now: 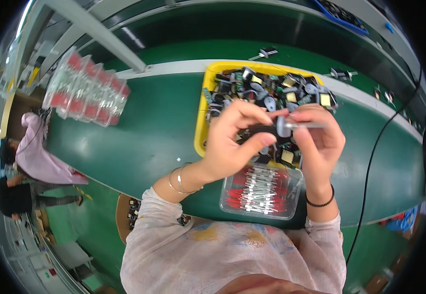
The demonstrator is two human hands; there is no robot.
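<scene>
My left hand [235, 139] and my right hand [318, 139] meet over the yellow tray [204, 105], both pinching one small black and grey part [274, 128] between their fingertips. A thin metal piece sticks out to the right from that part, under my right fingers. The yellow tray holds several black electronic parts [276, 88] with yellow and grey faces. Just below my hands sits a clear plastic box [262, 191] of thin red and silver pieces.
A clear rack of red-capped pieces [88, 90] lies at the left on the green work surface [149, 137]. Loose black parts [341, 74] rest on the far belt. A black cable [369, 161] runs down the right. Two people [31, 166] are at the far left.
</scene>
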